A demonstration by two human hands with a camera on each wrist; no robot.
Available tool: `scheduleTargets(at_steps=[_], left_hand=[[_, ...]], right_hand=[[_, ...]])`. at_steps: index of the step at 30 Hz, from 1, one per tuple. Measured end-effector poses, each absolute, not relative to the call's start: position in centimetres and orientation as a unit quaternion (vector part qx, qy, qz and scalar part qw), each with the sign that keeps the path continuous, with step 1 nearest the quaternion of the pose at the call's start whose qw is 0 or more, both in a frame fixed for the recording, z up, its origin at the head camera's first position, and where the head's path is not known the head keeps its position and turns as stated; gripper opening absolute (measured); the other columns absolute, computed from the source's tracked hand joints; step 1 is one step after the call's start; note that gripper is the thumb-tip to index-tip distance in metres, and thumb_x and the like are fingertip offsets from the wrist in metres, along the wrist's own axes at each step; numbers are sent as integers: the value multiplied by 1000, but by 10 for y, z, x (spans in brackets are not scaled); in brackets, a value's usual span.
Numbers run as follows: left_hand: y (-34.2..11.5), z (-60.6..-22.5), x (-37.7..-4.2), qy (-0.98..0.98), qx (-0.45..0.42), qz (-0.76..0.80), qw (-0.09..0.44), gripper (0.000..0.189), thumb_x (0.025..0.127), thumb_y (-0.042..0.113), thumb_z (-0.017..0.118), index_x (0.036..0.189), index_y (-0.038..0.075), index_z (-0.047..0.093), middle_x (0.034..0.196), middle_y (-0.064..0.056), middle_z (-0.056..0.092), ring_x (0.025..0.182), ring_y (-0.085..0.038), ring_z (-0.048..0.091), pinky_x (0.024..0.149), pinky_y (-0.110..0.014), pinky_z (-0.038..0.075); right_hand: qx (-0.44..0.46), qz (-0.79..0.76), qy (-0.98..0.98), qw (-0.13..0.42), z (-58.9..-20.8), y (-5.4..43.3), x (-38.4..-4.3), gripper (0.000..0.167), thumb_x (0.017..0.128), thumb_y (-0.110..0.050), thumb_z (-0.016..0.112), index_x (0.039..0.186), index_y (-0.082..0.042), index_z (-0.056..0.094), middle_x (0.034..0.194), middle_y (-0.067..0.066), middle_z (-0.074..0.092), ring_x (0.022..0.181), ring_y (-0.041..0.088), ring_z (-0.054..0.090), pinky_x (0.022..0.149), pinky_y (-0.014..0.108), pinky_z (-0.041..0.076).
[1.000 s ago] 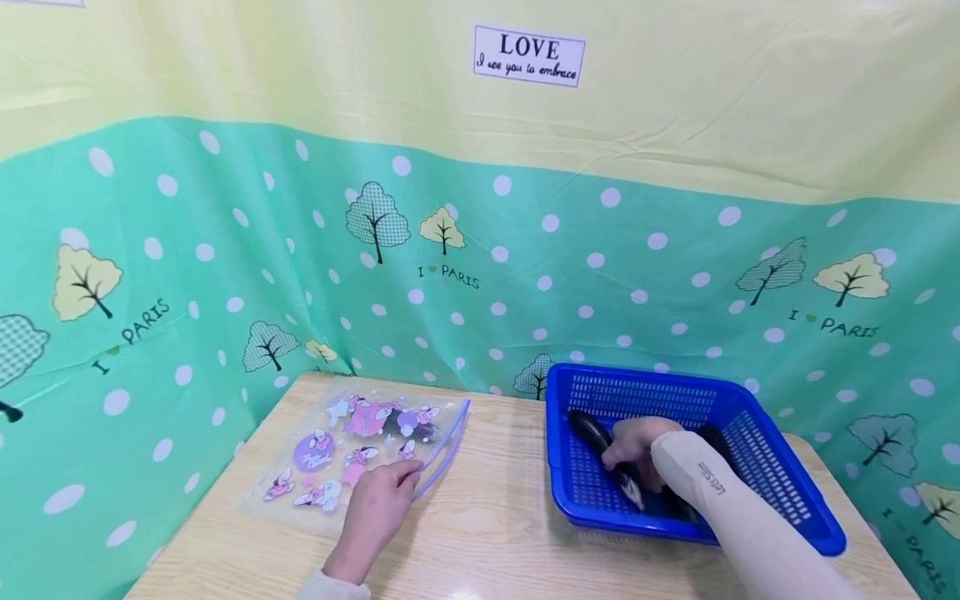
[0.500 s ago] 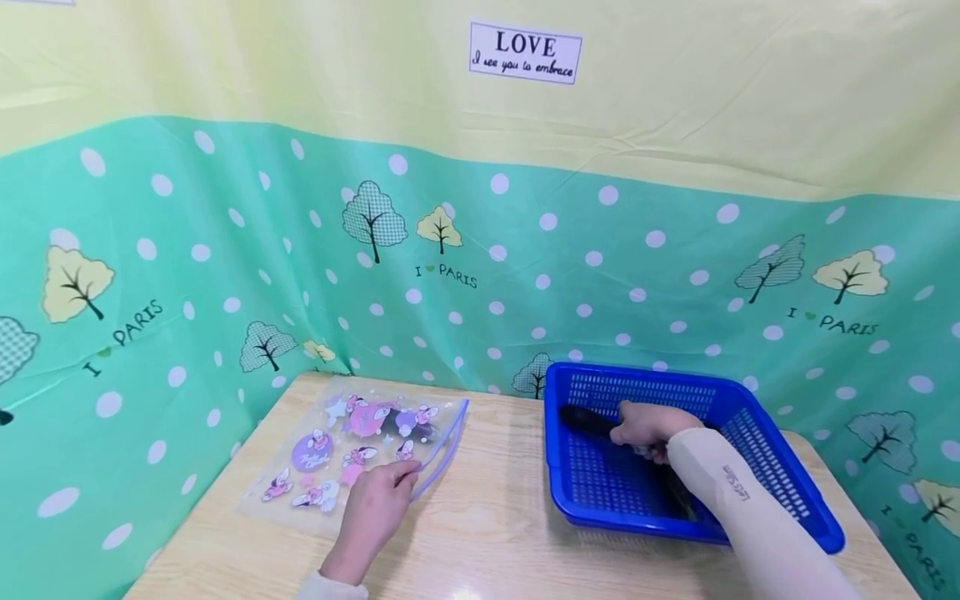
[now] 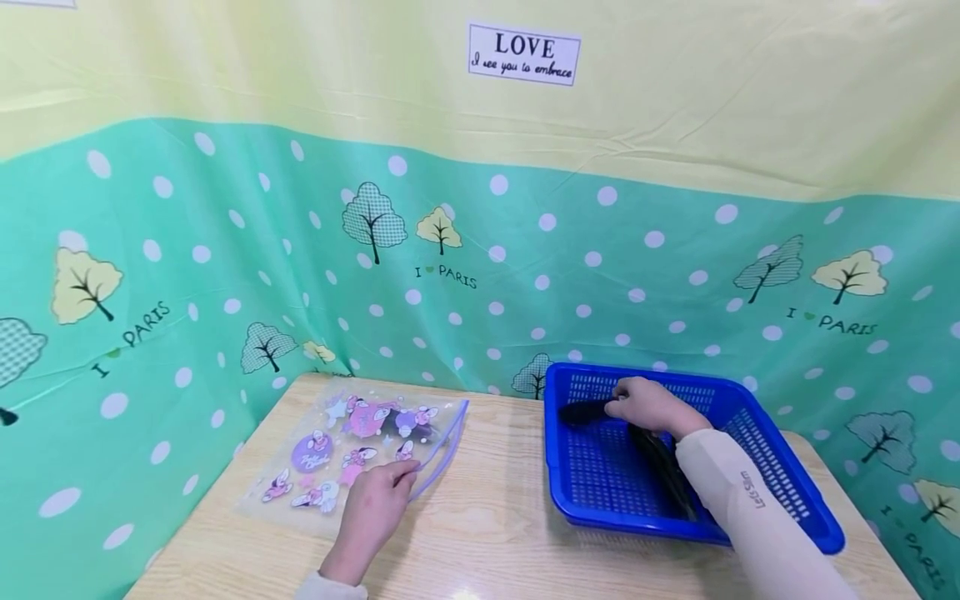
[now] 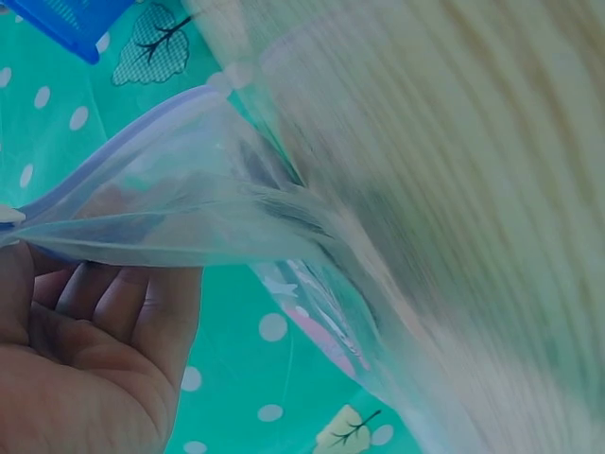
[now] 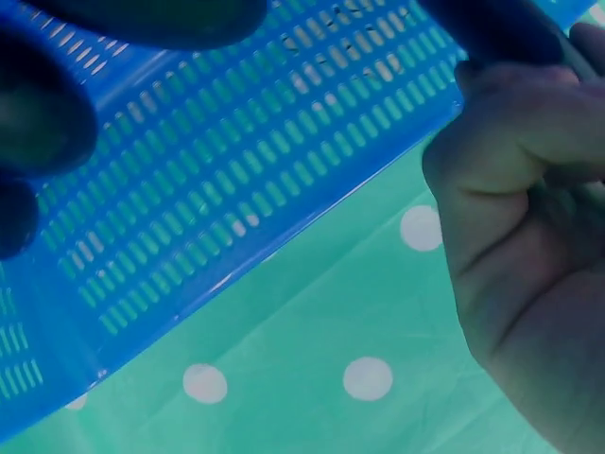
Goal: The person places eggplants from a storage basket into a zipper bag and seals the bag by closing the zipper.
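Note:
My left hand (image 3: 377,512) pinches the purple zip edge of a clear cartoon-printed zip bag (image 3: 313,487). In the left wrist view, the bag's mouth (image 4: 142,208) gapes above the curled fingers. A dark item shows through the film near the bag's far side; its kind is unclear. My right hand (image 3: 651,406) grips one end of a dark eggplant (image 3: 585,412) inside the blue basket (image 3: 557,475). Fingers cover much of it. Beneath this hand, another dark, long vegetable (image 3: 663,467) lies in the basket, partly behind the forearm.
Both the basket and the bag rest on a light wood table (image 3: 480,500). A green and yellow printed cloth (image 3: 450,325) hangs behind and at the sides. More dark rounded shapes (image 5: 161,14) fill the upper left of the right wrist view.
My right hand has shifted its hold on the eggplant and risen slightly. The eggplant's pale stem end has swung away, and it now lies more level. My left hand keeps its place on the bag.

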State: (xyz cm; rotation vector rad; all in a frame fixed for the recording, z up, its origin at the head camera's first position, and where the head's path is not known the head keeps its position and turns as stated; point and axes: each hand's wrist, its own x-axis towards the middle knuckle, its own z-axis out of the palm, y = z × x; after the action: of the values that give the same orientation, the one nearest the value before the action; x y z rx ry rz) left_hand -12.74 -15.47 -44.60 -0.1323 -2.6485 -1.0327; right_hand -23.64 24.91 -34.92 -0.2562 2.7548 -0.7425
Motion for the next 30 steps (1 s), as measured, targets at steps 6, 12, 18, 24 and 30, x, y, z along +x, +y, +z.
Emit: scheduleTargets(at_steps=[6, 12, 18, 24, 30], left_hand=[[-154, -447, -129, -919, -32, -369, 133, 19, 92, 5, 69, 109, 4, 78, 103, -12, 75, 55, -9, 48, 47, -27, 39], [-155, -447, -128, -918, -34, -372, 134, 19, 93, 5, 68, 110, 3, 77, 105, -13, 75, 51, -8, 42, 46, -26, 38], [-154, -445, -127, -917, -36, -371, 139, 19, 93, 5, 68, 109, 3, 77, 105, -14, 75, 51, -8, 41, 46, -26, 37], [-154, -446, -127, -917, -38, -369, 145, 18, 92, 4, 69, 108, 4, 78, 105, -14, 75, 55, -8, 47, 46, -26, 38], [-155, -447, -129, -918, -37, -365, 149, 18, 91, 4, 70, 108, 4, 78, 107, -15, 75, 59, -10, 51, 47, -27, 38]], right_hand=[[-66, -296, 947, 106, -350, 240, -242, 49, 99, -33, 64, 131, 3, 60, 110, 13, 66, 82, 28, 61, 55, 41, 52], [-26, -294, 950, 101, -355, 233, -244, 40, 99, -42, 62, 77, -8, 58, 66, -1, 49, 53, 16, 50, 54, 38, 53], [-14, -307, 947, 92, -355, 230, -241, 47, 98, -32, 64, 57, -15, 49, 57, 4, 57, 47, 17, 53, 50, 34, 52], [-25, -318, 944, 82, -355, 230, -235, 37, 97, -23, 64, 63, -9, 57, 65, 7, 64, 53, 19, 60, 52, 36, 54], [-31, -339, 938, 71, -350, 234, -231, 39, 99, -23, 62, 64, -13, 48, 69, 6, 63, 58, 24, 63, 54, 37, 54]])
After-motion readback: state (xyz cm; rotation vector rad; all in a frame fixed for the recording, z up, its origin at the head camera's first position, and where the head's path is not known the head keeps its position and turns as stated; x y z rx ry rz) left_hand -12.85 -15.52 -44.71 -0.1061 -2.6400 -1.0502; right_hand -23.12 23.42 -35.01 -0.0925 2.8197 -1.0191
